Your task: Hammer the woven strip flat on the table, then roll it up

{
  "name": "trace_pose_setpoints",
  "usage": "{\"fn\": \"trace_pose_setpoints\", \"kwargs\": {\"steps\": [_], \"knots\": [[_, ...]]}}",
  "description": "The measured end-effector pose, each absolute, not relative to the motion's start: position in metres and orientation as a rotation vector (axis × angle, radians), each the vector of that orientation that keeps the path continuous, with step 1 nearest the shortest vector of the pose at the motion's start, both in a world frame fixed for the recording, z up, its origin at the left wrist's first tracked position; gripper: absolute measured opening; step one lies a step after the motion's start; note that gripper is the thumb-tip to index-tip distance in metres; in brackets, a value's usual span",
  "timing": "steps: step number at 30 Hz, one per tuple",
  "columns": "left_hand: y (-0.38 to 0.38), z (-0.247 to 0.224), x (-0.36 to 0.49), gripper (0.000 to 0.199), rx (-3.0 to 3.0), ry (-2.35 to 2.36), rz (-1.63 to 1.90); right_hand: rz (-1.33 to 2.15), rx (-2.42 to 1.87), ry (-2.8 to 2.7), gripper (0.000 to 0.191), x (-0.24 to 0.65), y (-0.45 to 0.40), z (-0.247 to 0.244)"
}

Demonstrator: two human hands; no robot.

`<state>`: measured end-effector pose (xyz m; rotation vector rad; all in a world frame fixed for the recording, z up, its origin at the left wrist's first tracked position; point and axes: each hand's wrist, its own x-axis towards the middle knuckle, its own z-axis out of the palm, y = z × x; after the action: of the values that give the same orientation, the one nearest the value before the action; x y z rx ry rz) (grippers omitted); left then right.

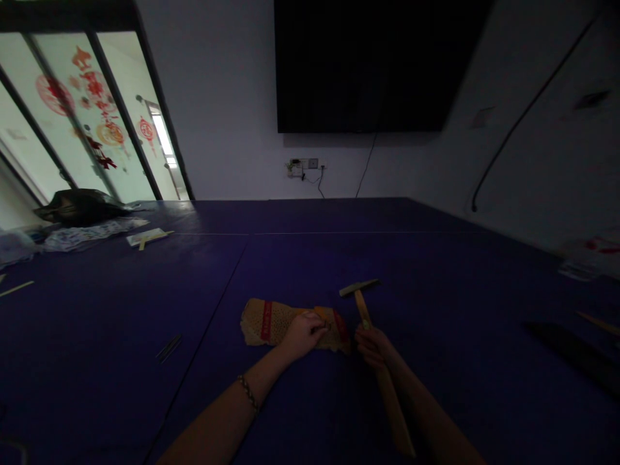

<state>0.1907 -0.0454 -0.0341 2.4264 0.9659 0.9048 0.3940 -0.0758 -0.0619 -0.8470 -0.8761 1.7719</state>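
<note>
Nearest, the wooden handle of the hammer (pixel 362 305) runs down toward 5 o'clock. A braided bracelet (pixel 248 392) is on the left wrist. The right hand (pixel 375 347) is closed around the handle, not far below the head. The left hand (pixel 301 336) has bent fingers on the torn cardboard piece (pixel 278 321). It is too dark to tell if they pinch something small or just press. The left hand seems to be keeping things steady while the hammer is held close. A tap from here would need slow, careful aim and fingers out of the way.

The cardboard lies flat on the big blue top (pixel 290 265), its long side going from 9 to 3 o'clock. The hammer's head is past its right end, at 2 o'clock, and lies nearly sideways. Far off, a black bag (pixel 82 206) sits at 10 o'clock, and a big TV (pixel 372 71) hangs near 12.
</note>
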Motion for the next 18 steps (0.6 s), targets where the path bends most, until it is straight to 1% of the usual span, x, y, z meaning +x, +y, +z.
{"fn": "trace_pose_setpoints", "kwargs": {"steps": [10, 18], "knots": [[-0.0450, -0.0375, 0.1891, 0.011, 2.341, 0.910, 0.936, 1.769, -0.857, -0.872, 0.041, 0.3935, -0.0737, -0.0641], [-0.0453, -0.0354, 0.1888, 0.014, 2.285, 0.949, 1.029, 1.752, -0.852, -0.883, 0.040, 0.3928, -0.0751, -0.0628]]}}
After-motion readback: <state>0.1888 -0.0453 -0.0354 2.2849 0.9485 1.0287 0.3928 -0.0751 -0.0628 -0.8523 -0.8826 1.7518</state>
